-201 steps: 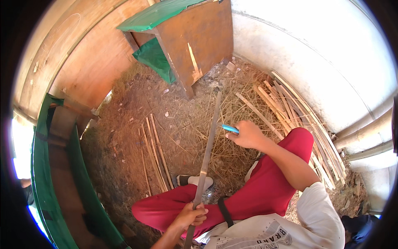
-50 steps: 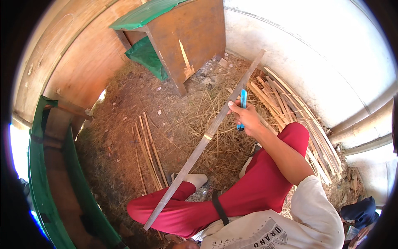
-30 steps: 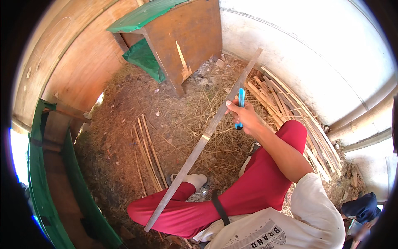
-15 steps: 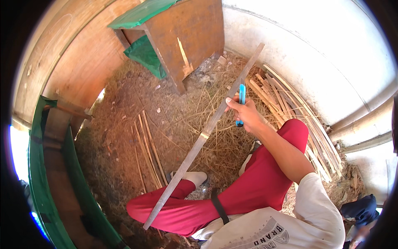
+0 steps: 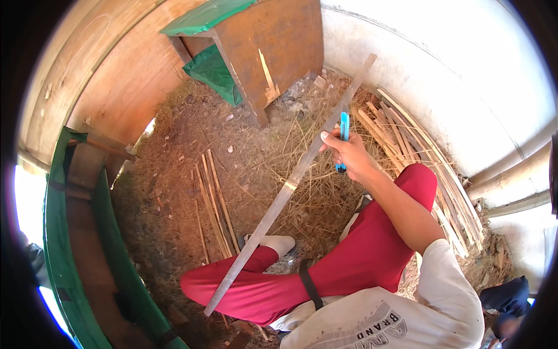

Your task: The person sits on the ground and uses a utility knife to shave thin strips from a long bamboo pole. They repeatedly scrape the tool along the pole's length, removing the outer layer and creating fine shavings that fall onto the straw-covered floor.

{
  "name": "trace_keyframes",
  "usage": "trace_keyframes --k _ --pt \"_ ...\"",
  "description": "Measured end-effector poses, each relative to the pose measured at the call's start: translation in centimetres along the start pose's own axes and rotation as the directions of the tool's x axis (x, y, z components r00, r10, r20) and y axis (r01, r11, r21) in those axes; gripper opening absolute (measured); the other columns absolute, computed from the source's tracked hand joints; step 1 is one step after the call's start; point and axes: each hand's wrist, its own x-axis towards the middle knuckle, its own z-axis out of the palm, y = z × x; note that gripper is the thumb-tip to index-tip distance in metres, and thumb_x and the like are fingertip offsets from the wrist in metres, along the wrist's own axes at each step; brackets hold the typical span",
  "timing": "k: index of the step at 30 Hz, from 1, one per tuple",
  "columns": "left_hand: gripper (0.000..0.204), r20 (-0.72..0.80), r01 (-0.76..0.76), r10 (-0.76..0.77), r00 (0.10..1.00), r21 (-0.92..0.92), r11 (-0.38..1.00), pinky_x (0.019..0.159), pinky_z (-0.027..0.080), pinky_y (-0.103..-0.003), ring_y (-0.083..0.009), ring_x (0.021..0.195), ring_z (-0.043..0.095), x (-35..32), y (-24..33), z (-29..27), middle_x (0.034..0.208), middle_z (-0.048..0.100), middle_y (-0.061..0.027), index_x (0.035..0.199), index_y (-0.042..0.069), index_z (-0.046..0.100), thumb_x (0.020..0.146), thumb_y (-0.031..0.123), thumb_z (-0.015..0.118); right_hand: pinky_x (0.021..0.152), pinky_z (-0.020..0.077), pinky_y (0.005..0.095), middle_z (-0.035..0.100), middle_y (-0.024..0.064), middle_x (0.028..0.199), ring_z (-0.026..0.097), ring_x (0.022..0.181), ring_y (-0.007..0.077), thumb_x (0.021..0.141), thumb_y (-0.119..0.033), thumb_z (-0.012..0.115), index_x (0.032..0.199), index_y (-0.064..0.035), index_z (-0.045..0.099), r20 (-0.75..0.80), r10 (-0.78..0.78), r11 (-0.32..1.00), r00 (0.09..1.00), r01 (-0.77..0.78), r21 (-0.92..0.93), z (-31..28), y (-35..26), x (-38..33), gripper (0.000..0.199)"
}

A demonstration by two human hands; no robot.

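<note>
Desk [image 5: 285, 61] stands beyond grip, leftward. Slat pile [image 5: 418, 145] lies right of grip. Strip [image 5: 273, 212] slants through grip. Right hand [image 5: 351, 152] is closed, pinching strip above its middle; left hand's grip can't be told. Blue cutter [image 5: 344, 127] sits in right grip, beside strip.

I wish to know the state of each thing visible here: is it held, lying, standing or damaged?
Long strip: held slanting, pale band near its middle
Blue cutter: held nearly upright, blade hard to make out
Right hand: closed, holding both
Left hand: out of view
Thin strips at left: lying on the ground, side by side
Strip pile at right: lying along the white wall
Brown desk: standing, side panel splintered
</note>
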Motion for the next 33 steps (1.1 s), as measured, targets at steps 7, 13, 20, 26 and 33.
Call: trace_keyframes --k 7,13,20,26,33 --pt "0.042 -0.006 0.031 -0.031 0.999 -0.002 1.000 0.094 0.054 -0.043 -0.0415 0.102 0.066 -0.8 0.0 -0.8 0.111 0.067 -0.0235 0.118 -0.004 0.058 0.082 0.008 0.077 0.041 0.0281 0.0241 0.071 0.0128 0.079 0.038 0.044 0.0047 0.091 -0.021 0.075 0.100 -0.0024 0.058 -0.012 0.001 1.000 1.000 -0.001 -0.012 0.4 -0.3 0.1 0.028" --pt "0.044 -0.029 0.096 -0.097 0.995 -0.032 0.995 0.094 0.054 -0.043 -0.0422 0.103 0.066 -2.4 0.5 -4.8 0.112 0.066 -0.0240 0.119 -0.004 0.058 0.082 0.009 0.077 0.042 0.0284 0.0237 0.071 0.0122 0.078 0.037 0.045 0.0045 0.091 -0.021 0.075 0.100 -0.0033 0.057 -0.030 0.021 1.000 0.999 -0.021 0.019 0.2 -0.4 -0.2 0.027" --pt "0.052 -0.139 -0.331 0.355 0.924 0.173 0.928 0.099 0.051 -0.046 -0.0432 0.110 0.063 4.5 8.6 -8.0 0.118 0.064 -0.0256 0.124 -0.005 0.055 0.081 0.013 0.080 0.043 0.0290 0.0236 0.071 0.0107 0.079 0.037 0.045 0.0043 0.091 -0.024 0.075 0.097 -0.0060 0.058 0.034 0.032 0.999 0.999 -0.031 -0.022 1.3 0.0 -0.2 0.025" --pt "0.072 0.030 -0.470 0.481 0.876 0.272 0.839 0.092 0.051 -0.053 -0.0447 0.108 0.063 14.8 11.6 1.3 0.121 0.061 -0.0279 0.135 -0.006 0.045 0.087 0.036 0.075 0.043 0.0292 0.0233 0.071 0.0114 0.078 0.038 0.045 0.0051 0.092 -0.022 0.074 0.092 -0.0039 0.062 0.041 0.092 0.996 0.995 -0.091 -0.018 3.0 -0.2 -1.1 0.021" --pt "0.039 0.213 -0.227 0.179 0.960 0.226 0.947 0.064 0.052 -0.052 -0.0411 0.073 0.068 17.0 10.4 3.1 0.069 0.063 -0.0186 0.095 -0.001 0.058 0.098 0.038 0.061 0.044 0.0343 0.0282 0.073 0.0107 0.079 0.041 0.046 0.0069 0.092 -0.026 0.072 0.091 -0.0010 0.067 0.147 0.107 0.978 0.983 -0.078 -0.192 2.5 0.7 -0.8 0.026"
